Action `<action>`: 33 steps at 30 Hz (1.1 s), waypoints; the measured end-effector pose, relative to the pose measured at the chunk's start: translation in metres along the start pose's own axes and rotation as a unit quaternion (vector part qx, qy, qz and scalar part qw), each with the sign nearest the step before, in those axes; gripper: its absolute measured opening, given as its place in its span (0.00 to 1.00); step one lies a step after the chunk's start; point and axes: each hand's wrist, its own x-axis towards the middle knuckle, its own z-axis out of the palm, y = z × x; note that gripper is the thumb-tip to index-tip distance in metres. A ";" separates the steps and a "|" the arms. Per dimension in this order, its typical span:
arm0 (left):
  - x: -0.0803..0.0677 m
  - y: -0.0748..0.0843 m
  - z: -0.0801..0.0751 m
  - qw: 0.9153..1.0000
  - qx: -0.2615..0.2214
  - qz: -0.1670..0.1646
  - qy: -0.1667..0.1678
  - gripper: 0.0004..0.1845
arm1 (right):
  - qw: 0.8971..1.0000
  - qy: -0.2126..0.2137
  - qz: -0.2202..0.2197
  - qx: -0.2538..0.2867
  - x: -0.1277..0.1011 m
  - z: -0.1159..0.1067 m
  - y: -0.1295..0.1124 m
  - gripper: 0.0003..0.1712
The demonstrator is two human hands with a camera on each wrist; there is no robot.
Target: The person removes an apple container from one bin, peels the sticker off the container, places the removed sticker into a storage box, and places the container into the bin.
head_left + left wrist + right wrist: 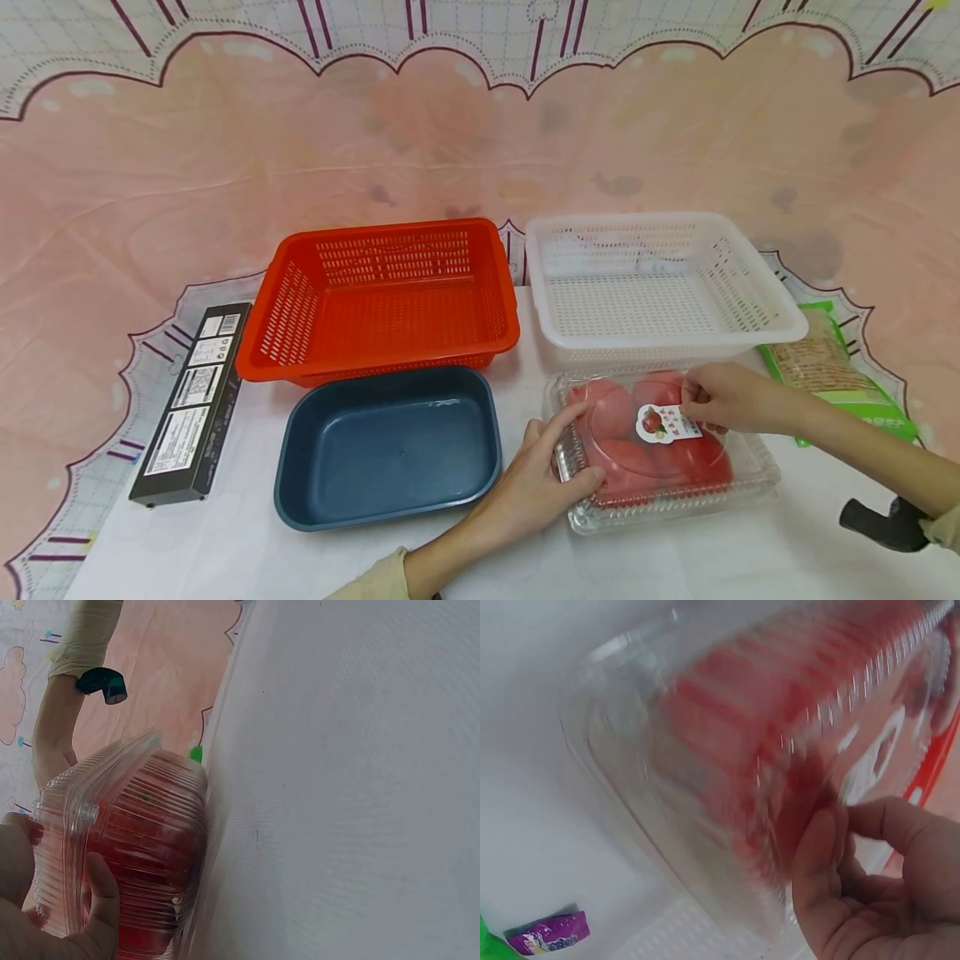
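A clear plastic clamshell box [753, 471] holding several red tomatoes [618, 462] lies on the table at the right in the head view. My left hand [536, 475] grips its left edge, with fingers over the lid and the thumb against the near side. On the lid is a white sticker label [651, 423] with a red fruit picture. My right hand [727, 398] pinches the right end of this label between thumb and forefinger. In the left wrist view the left thumb [103, 900] lies along the ribbed side of the box.
Behind the box stands a white basket [555, 337], with a red basket [498, 342] to its left. A blue basin [390, 450] sits left of my left hand. A black box [191, 408] lies far left; a green packet [832, 358] far right. A purple packet [551, 934] shows in the right wrist view.
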 end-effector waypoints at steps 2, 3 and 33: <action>0.000 0.000 0.000 1.000 -0.001 -0.002 0.000 0.35 | 0.999 0.026 -0.017 -0.033 -0.003 0.003 -0.001 0.07; 0.000 0.001 0.001 1.000 -0.002 -0.002 0.000 0.35 | 0.998 0.034 -0.019 -0.045 -0.004 0.004 -0.001 0.07; -0.001 0.001 -0.001 1.000 -0.006 -0.003 -0.003 0.35 | 0.994 0.078 -0.009 -0.080 -0.007 0.014 -0.004 0.07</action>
